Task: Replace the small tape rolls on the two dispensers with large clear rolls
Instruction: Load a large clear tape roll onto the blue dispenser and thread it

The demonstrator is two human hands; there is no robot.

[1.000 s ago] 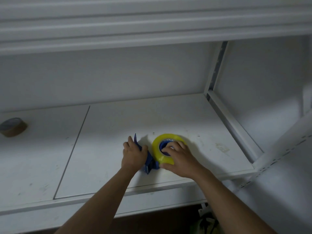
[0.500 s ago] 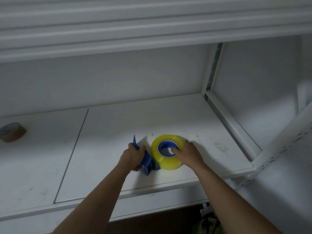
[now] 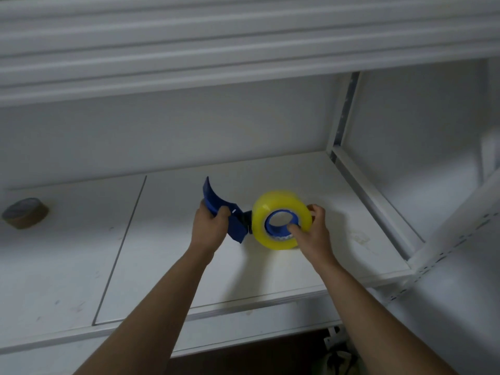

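A white shelf board [image 3: 167, 266] fills the lower half of the view, its surface scuffed and faintly stained, with a thin dark seam running from about 11 o'clock down toward 7 o'clock. Behind it stands a plain white back wall [image 3: 189, 136], and overhead the underside of another white shelf [image 3: 216, 44] spans the top. At 2 o'clock a white metal upright [image 3: 342, 117] meets a frame rail that slants down toward 4 o'clock along the board's right edge. The light is dim and greyish.

Near the centre, the left hand [image 3: 209, 228] is closed around the curved handle of the blue dispenser [image 3: 219, 207], fingers wrapped over it. At 3 o'clock from that hand, the large clear roll [image 3: 281, 219] (yellowish in this light) sits on the dispenser's blue hub. The right hand [image 3: 313, 234] grips the roll, thumb pressed at the core opening and fingers curled around the outer rim on the far side. Whether the dispenser touches the board cannot be told.

Far off at 9 o'clock, a small brown tape roll [image 3: 25, 212] lies flat on the board, well apart from both hands
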